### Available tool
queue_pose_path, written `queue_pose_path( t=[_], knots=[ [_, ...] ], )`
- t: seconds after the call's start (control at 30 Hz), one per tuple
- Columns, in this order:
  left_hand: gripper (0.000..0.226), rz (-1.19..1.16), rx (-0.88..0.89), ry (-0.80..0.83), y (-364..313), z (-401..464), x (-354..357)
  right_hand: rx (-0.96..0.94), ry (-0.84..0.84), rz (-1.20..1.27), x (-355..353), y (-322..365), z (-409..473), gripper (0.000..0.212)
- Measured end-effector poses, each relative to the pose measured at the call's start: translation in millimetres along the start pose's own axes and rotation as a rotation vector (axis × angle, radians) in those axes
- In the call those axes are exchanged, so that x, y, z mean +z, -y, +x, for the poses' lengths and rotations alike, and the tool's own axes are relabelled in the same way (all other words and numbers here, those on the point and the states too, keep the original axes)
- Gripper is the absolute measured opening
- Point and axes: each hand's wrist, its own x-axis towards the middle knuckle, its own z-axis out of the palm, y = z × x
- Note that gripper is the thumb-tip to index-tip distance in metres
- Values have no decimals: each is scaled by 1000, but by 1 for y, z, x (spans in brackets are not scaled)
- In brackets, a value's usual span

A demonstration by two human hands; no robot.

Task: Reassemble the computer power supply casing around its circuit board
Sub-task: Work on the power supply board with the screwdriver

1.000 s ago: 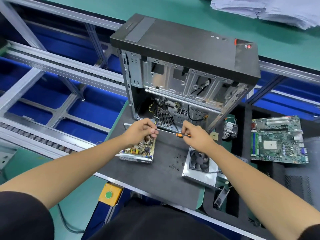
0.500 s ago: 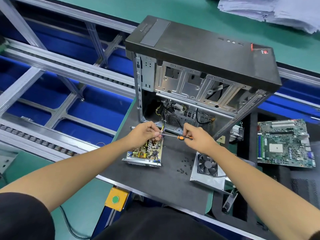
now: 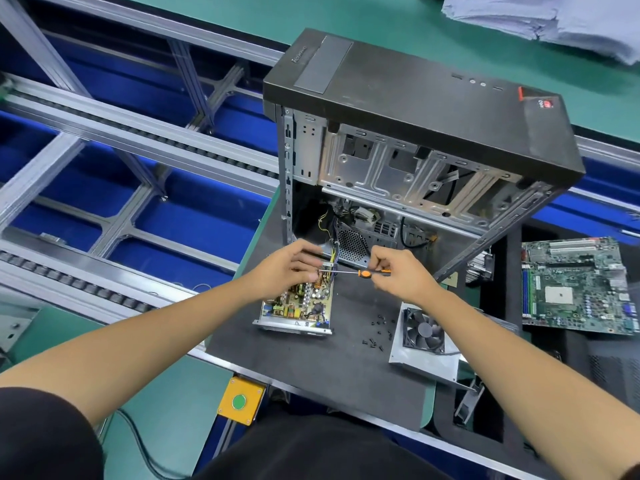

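Note:
The open power supply base point(image 3: 294, 325) lies on the dark mat, its yellow-green circuit board point(image 3: 303, 299) showing inside. My left hand point(image 3: 287, 265) grips the far end of the base, fingers curled over its rim. My right hand point(image 3: 398, 271) pinches a small orange-handled screwdriver point(image 3: 363, 273), whose shaft points left with the tip at the base's far right corner. The casing lid with its black fan point(image 3: 424, 336) lies to the right of the base. Several small black screws point(image 3: 379, 332) are scattered between the two.
A black computer tower point(image 3: 433, 109) stands open just behind my hands, wires hanging inside it. A green motherboard point(image 3: 575, 289) lies at the right. Blue bins and a metal conveyor frame point(image 3: 104, 140) fill the left. A yellow box with a green button point(image 3: 240, 400) sits at the table's front edge.
The view has shifted, so everything sits further right in the frame. Both hands stay at the far end of the power supply, the screwdriver still pointing left at its corner.

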Motion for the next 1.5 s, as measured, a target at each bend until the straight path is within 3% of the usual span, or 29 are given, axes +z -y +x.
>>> queue_pose_path(
  t=[0.07,0.23,0.47,0.57,0.7,0.73,0.83,1.0,1.13,1.2,1.33,1.43,1.5],
  knots=[
    [44,138,34,-17,2,-6,-9,7,16,-37,-1,-1,-1,24],
    [21,561,205,-11,19,-30,-27,3,95,-135,0,-2,-4,17],
    [21,577,317,-60,1,-31,-22,-41,168,-242,4,10,0,22],
    [19,633,324,61,4,-36,-27,-59,176,-239,2,15,2,20],
    [14,936,485,270,25,-52,-38,-102,190,-301,1,14,3,14],
    [18,984,458,335,30,-54,-41,-111,196,-318,1,13,3,13],
    [63,1072,285,540,44,-58,-47,-127,209,-352,2,11,5,12],
    [77,1113,239,616,59,-53,-49,-147,229,-376,8,7,6,14],
    [90,1087,300,642,73,-49,-49,-124,252,-390,16,5,7,15],
    [83,1084,351,635,77,-48,-50,-114,254,-398,19,5,9,16],
    [92,1335,684,331,88,-46,-51,-136,261,-431,24,3,10,14],
    [82,1441,870,270,93,-44,-51,-172,261,-455,28,3,12,13],
    [81,1533,856,307,92,-41,-51,-178,264,-468,29,3,13,13]
  ],
)
